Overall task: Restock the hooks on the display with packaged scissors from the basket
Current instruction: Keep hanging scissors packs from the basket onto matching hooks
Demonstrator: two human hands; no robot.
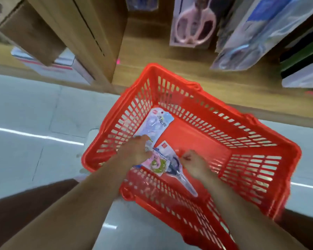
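Left hand (136, 150) grips the pink-and-green scissors pack (158, 164) at the red basket's (251, 159) nine o'clock; right hand (193, 162) curls beside it (grip unclear). Three packs there are left to hang on the display (145, 42) at twelve o'clock.

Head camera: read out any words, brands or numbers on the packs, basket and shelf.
Nothing can be read as text.
Long pack: dark print and a red logo, too blurred.
Small pack: red logo, too blurred.
Hanging pack: no legible print.
Basket: no text seen.
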